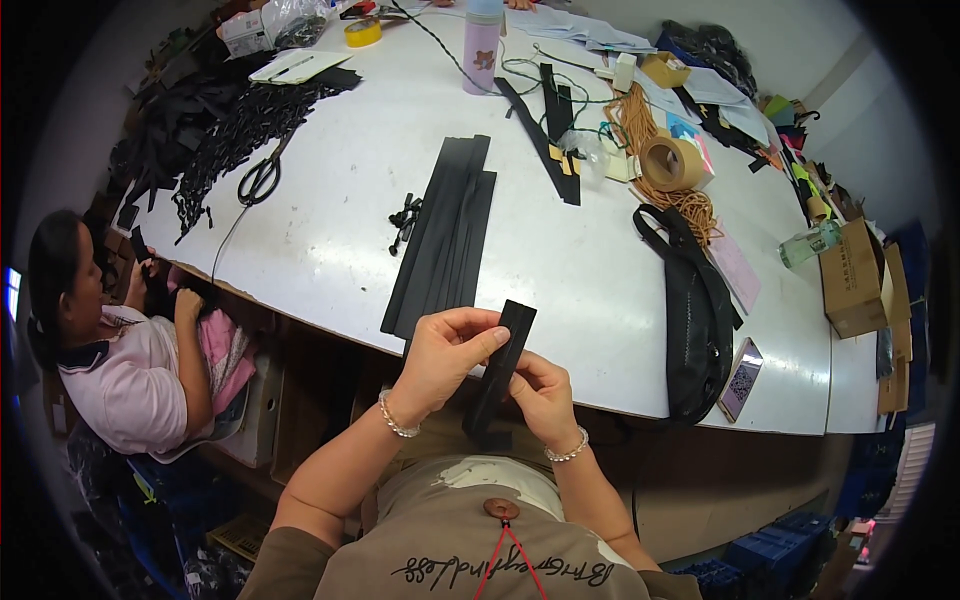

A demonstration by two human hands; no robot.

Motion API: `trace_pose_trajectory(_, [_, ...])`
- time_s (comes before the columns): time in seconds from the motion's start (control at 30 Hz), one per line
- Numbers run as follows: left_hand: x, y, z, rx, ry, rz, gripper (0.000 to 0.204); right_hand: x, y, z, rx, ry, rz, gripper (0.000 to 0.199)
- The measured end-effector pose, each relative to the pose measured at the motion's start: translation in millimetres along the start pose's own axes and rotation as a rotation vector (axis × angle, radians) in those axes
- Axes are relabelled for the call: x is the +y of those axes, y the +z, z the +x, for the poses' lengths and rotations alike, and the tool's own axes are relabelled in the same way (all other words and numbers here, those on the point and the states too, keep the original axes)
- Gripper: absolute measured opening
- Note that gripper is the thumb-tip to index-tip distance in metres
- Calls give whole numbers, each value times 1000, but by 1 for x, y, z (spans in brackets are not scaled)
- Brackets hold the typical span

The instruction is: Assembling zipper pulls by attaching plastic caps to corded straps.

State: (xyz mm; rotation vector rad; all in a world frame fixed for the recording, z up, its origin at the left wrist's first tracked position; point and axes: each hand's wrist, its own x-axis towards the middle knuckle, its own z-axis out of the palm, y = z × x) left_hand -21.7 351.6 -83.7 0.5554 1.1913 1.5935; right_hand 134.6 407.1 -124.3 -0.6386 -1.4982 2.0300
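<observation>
A black fabric strip [510, 345] hangs between my two hands, in front of the table's near edge. My left hand [450, 350] pinches it near its upper end, thumb on top. Lower down, my right hand [543, 385] grips its right edge between thumb and fingers. The strip's lower end droops toward my lap and looks folded. Just beyond my hands lies a stack of long black strips [445, 235] on the white table [340, 240]. Several small black pieces [403, 222] are scattered at the stack's left side.
Scissors [261, 180] lie at left beside a heap of black pieces [235, 125]. A co-worker [135, 370] sits at the left edge. To the right are a black bag [690, 320], a phone [741, 380], a brown tape roll [672, 163] and a cardboard box [855, 280]. A bottle [481, 50] stands farther back.
</observation>
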Motion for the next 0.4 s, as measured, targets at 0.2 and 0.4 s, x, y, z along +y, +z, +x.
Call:
trace_pose_trajectory(0.2, [-6, -2, 4, 8, -18, 11, 15, -2, 1, 1, 12, 9, 10, 11])
trace_pose_trajectory(0.4, [-17, -2, 12, 18, -62, -60, 15, -1, 0, 4, 24, 11, -22, 16])
